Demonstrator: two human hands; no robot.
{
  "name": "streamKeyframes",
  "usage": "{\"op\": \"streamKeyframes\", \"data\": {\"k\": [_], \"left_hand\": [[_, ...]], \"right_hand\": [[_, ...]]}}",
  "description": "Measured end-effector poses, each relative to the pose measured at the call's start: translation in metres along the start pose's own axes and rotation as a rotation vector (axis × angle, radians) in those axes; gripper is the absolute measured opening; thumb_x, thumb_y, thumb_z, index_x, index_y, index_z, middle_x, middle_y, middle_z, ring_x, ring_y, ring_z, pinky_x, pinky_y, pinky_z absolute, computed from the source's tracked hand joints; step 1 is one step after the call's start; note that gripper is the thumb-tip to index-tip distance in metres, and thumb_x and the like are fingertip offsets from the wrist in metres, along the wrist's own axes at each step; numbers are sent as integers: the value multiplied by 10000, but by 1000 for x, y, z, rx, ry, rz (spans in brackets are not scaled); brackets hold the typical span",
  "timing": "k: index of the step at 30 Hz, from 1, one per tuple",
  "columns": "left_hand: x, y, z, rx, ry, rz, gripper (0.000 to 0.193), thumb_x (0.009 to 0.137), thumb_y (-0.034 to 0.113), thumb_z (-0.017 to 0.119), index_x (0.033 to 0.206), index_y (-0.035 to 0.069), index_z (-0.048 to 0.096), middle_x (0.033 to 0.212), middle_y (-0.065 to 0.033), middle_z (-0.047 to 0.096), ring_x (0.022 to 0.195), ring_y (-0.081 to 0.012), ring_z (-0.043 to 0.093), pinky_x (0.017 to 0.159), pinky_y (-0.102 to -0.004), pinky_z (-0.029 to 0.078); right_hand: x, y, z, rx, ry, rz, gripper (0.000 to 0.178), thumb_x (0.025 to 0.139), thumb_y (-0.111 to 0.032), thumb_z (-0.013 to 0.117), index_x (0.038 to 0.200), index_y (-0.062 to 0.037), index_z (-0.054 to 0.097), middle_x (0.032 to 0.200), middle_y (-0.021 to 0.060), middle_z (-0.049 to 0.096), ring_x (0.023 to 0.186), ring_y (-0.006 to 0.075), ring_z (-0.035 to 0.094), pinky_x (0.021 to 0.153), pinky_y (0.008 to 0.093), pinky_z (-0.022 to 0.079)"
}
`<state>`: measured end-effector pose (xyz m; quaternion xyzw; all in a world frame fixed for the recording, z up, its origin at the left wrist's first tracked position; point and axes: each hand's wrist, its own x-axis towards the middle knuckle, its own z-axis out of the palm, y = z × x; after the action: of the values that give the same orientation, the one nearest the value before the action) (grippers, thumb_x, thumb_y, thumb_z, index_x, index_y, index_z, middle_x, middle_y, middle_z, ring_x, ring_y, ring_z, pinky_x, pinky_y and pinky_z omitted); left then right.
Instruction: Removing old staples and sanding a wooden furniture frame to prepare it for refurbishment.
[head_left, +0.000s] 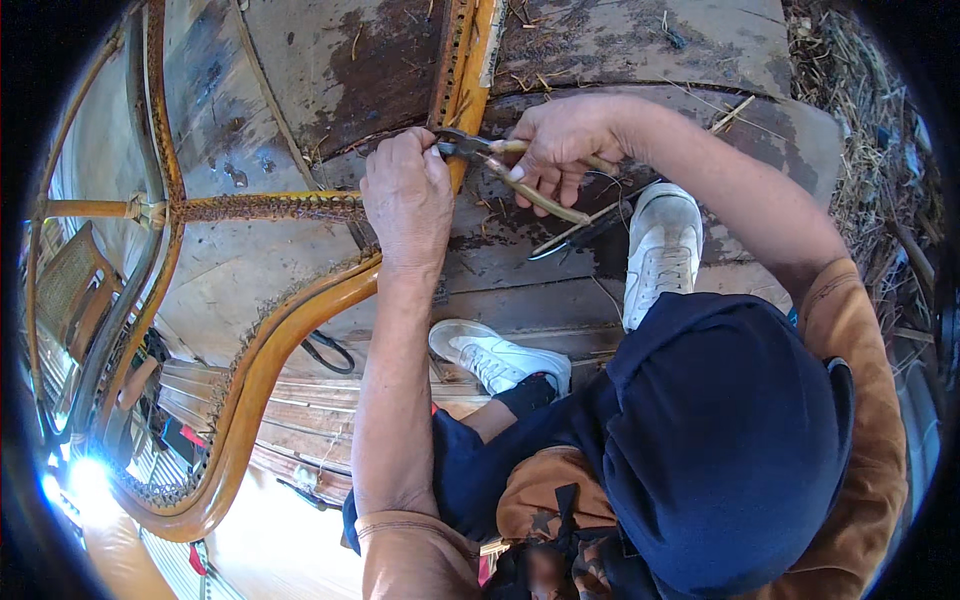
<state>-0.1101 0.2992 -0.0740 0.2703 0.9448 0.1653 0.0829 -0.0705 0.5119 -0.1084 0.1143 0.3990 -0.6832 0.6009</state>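
Observation:
In my right hand is a pair of pliers with dark jaws and tan handles, the fingers wrapped round the grips. Their jaws meet the fingertips of my left hand, beside the joint of a curved, varnished wooden chair frame. Closed fingers on the left hand press over that joint, and whatever they pinch is hidden. Rows of small holes and frayed fibre stubs line the frame's edges. Its straight bar runs left from my left hand, and an upright rail rises behind the pliers.
Worn, stained boards lie beneath the frame. A dark, narrow blade-like tool rests near my white shoe. Dry straw debris covers the right side. My bent knee in dark blue cloth is close below. A woven chair part stands far left.

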Motion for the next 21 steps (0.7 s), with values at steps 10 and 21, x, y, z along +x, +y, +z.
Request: {"op": "streamKeyframes", "data": {"k": [10,21], "left_hand": [[3,8,-1,130,17,59,105,841,123,627,935,86,603,870,-109,585,854,-322,567,747,-450,454],[-7,4,12,67,148,80,134,812,55,632,934,68,581,869,-120,579,840,-339,549,751,-454,437]], "right_hand": [[6,16,33,21,220,-131,249,940,-247,608,904,-2,580,735,60,605,562,170,642,490,310,549],[11,25,33,-306,382,-281,261,948,-235,592,860,11,583,651,23,597,536,111,616,511,285,505]]}}
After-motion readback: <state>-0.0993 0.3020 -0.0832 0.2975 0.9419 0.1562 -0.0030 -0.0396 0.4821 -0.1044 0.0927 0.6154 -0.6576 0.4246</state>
